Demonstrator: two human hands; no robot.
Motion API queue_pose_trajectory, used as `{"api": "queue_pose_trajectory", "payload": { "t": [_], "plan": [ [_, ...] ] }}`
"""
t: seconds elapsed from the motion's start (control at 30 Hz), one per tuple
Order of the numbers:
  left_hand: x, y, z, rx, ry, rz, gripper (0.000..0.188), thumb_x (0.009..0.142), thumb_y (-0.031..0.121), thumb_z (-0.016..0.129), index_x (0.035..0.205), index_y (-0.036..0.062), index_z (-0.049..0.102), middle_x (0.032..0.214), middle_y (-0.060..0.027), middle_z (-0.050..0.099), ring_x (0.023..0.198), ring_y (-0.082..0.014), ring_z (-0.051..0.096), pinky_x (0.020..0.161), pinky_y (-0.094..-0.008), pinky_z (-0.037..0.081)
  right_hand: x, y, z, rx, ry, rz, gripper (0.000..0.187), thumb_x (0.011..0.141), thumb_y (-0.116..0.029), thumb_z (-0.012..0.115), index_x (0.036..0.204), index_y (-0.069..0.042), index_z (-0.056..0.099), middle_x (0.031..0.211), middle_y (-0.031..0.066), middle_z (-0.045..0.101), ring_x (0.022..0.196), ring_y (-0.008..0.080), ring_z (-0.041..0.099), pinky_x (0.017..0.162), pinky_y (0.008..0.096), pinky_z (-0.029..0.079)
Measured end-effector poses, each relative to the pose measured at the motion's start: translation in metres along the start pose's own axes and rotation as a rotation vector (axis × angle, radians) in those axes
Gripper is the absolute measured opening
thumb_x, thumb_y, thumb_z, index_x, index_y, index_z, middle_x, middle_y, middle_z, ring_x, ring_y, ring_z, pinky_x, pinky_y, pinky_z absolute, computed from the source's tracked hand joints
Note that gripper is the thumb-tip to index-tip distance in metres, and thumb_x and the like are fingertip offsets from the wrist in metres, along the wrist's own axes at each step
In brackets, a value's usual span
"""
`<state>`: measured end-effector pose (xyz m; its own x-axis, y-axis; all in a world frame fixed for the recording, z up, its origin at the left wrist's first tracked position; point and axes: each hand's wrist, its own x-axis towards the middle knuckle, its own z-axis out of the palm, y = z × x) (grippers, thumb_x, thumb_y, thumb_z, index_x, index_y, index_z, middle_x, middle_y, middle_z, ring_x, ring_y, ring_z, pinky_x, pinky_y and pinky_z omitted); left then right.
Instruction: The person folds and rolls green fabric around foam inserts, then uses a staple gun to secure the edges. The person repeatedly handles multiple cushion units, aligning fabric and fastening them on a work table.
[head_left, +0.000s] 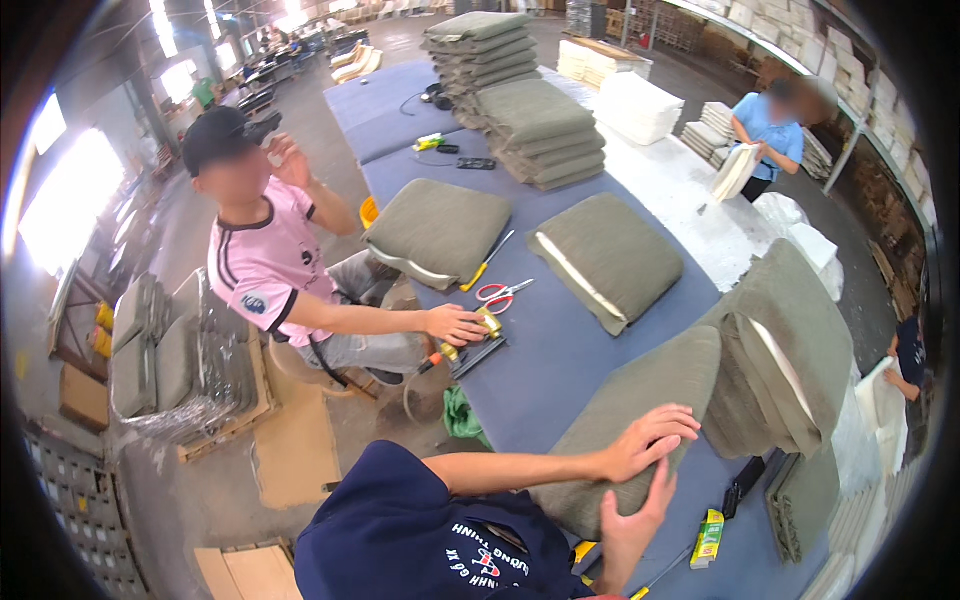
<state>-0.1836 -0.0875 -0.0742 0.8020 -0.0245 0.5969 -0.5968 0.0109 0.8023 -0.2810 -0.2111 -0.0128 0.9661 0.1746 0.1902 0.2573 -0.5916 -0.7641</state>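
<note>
Two bare hands on one olive cushion

Landmark: the held cushion (625,395), one, olive-grey woven fabric with a soft nap, a rounded slab. It is on the blue-covered table (530,390), in front of the wearer's navy shirt (410,535). Long axis slants from the shirt away to the right; far end points at the leaning cushions (805,325).

Grip: left hand (652,443) lies over the cushion's near edge, fingers together and slightly bent. Right hand (637,515) sits just beside it, thumb and fingers well parted against the fabric. Cannot tell whether either clamps the edge.

Counts, relative to the held cushion:
- Beyond it: two flat cushions (615,250), squarish and plump, each with a smooth white strip along one edge.
- Farther beyond: two cushion stacks (540,125); layers overlap, not counted.
- Right: leaning cushions, overlapping, number unclear; one white strip visible.
- Beyond and left: one pair of red-handled scissors (497,292); nearer, a co-worker's hand (458,325) on a black tool (481,358).
- Near right: one yellow-green box (707,540), rectangular.
</note>
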Motion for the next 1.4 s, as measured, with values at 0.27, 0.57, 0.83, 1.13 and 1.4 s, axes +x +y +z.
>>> {"api": "queue_pose_trajectory", "payload": {
  "t": [0.27,0.57,0.83,1.13,1.4],
  "plan": [
    [0.106,-0.046,-0.048,0.338,-0.248,0.153,0.027,0.108,0.026,0.052,0.101,0.0104,0.073,0.114,-0.0045,0.073,0.132,-0.0269,0.059,0.126,-0.0622,0.023,0.061,-0.011,-0.032,-0.006,-0.207,-0.163,0.071,0.070,-0.008,0.072,0.141,-0.004,0.064,0.157,0.0366,0.039,0.140,0.0532,0.048,0.116,0.0497,0.042],
    [0.154,-0.097,-0.115,0.540,-0.288,-0.309,0.052,0.099,0.049,0.065,0.092,0.0000,0.079,0.077,-0.0195,0.072,0.077,-0.0390,0.071,0.076,-0.0434,0.056,0.052,0.088,-0.114,-0.125,-0.054,-0.170,0.068,0.071,-0.011,0.086,0.136,-0.005,0.068,0.141,0.0220,0.064,0.126,0.0411,0.065,0.108,0.0439,0.051],
    [0.056,-0.050,-0.101,0.661,0.146,-0.167,0.048,0.102,0.041,0.062,0.079,0.0012,0.073,0.071,-0.0191,0.066,0.067,-0.0374,0.064,0.064,-0.0444,0.047,-0.023,0.194,-0.058,-0.184,0.907,-0.338,0.048,0.105,-0.038,0.051,0.099,0.005,0.073,0.092,0.0186,0.074,0.086,0.0339,0.071,0.079,0.0436,0.056],
    [-0.070,0.037,-0.114,0.631,0.142,-0.170,0.029,0.089,0.021,0.074,0.106,-0.0021,0.072,0.091,-0.0166,0.066,0.084,-0.0312,0.065,0.076,-0.0396,0.051,0.067,0.181,-0.078,0.213,0.845,-0.312,0.030,0.093,-0.021,0.054,0.085,0.004,0.067,0.081,0.0155,0.067,0.073,0.0274,0.063,0.068,0.0378,0.048],
    [-0.072,0.056,-0.119,0.756,-0.160,-0.255,0.078,0.057,0.021,0.101,0.126,0.0041,0.068,0.116,-0.0156,0.071,0.107,-0.0358,0.070,0.092,-0.0451,0.056,0.143,0.205,-0.078,0.310,0.797,-0.329,0.045,0.103,-0.028,0.044,0.083,0.004,0.068,0.083,0.0152,0.067,0.083,0.0272,0.064,0.080,0.0369,0.048]
  ]
}}
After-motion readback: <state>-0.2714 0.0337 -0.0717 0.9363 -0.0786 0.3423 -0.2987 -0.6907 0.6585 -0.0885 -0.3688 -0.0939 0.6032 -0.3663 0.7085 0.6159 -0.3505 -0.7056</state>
